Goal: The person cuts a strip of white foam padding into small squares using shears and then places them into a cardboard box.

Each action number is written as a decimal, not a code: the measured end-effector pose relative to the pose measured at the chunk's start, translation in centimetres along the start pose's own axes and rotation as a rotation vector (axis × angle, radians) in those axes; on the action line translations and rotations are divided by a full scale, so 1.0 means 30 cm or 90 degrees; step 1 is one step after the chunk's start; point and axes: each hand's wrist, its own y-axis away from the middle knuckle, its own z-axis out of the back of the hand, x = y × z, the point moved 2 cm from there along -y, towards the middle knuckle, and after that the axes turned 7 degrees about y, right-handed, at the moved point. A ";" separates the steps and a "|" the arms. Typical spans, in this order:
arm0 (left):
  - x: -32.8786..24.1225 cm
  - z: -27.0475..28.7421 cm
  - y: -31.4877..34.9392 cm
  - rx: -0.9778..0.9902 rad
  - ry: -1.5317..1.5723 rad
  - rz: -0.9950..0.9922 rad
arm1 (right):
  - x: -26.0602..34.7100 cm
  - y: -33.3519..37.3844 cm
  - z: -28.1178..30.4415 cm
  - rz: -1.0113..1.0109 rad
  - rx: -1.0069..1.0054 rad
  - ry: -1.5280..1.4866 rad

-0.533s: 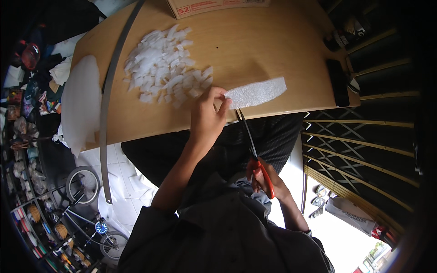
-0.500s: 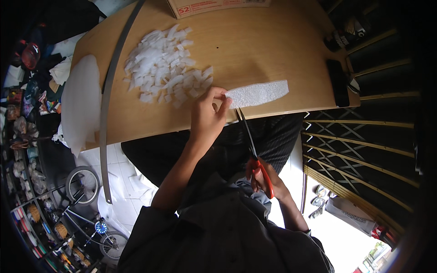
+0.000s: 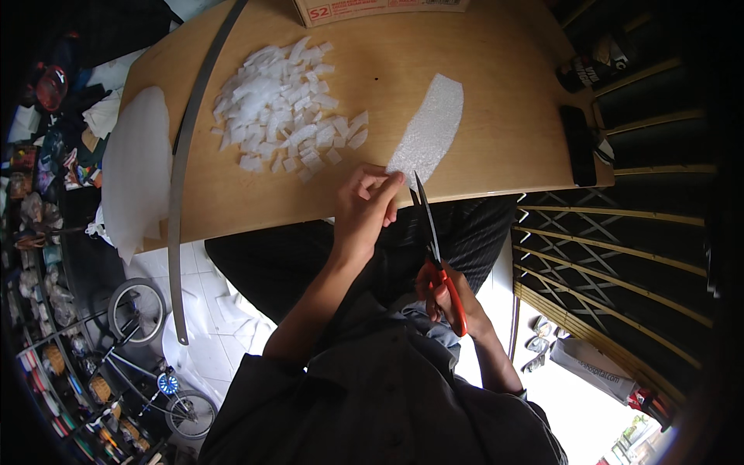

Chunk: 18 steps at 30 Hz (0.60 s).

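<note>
A strip of white foam sheet [image 3: 431, 124] is pinched at its near end by my left hand [image 3: 366, 208], and its far end slants up and right over the table. In my right hand [image 3: 453, 302] are scissors [image 3: 431, 225] with red handles and dark blades. Their blades are parted, with the tips at the strip's near edge, close to my left fingertips. To the left of the strip lies a heap of small cut white foam pieces [image 3: 275, 105], spread on the wooden table [image 3: 364, 46].
A long metal ruler [image 3: 184, 155] crosses the table's left side, jutting past the front edge. Beside it lies a large white foam sheet [image 3: 138, 167]. A cardboard box [image 3: 372, 11] stands at the back; a black phone [image 3: 577, 146] lies right. Folding gate [image 3: 612, 248] on the right, bicycle [image 3: 139, 356] lower left.
The foam strip has swung from nearly level to slanting up and away. My left hand has moved slightly right and nearer me, and the scissors' tips now meet the strip.
</note>
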 end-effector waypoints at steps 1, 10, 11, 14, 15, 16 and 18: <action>0.020 0.003 0.006 0.007 0.014 -0.006 | -0.001 -0.002 0.000 0.000 -0.008 -0.002; 0.080 -0.083 0.066 -0.046 0.271 0.056 | -0.010 -0.005 -0.040 0.003 -0.087 -0.045; 0.085 -0.085 0.066 -0.034 0.267 0.058 | -0.008 -0.004 -0.040 0.003 -0.092 -0.050; 0.107 -0.091 0.086 -0.019 0.238 0.074 | -0.004 -0.003 -0.033 0.003 -0.110 -0.045; 0.107 -0.095 0.098 -0.017 0.226 0.086 | -0.005 -0.007 -0.024 0.002 -0.117 -0.029; 0.107 -0.097 0.105 -0.015 0.215 0.098 | -0.005 -0.009 -0.020 0.001 -0.124 -0.014; 0.113 -0.094 0.098 0.004 0.175 0.098 | -0.026 -0.014 -0.022 0.023 -0.168 0.021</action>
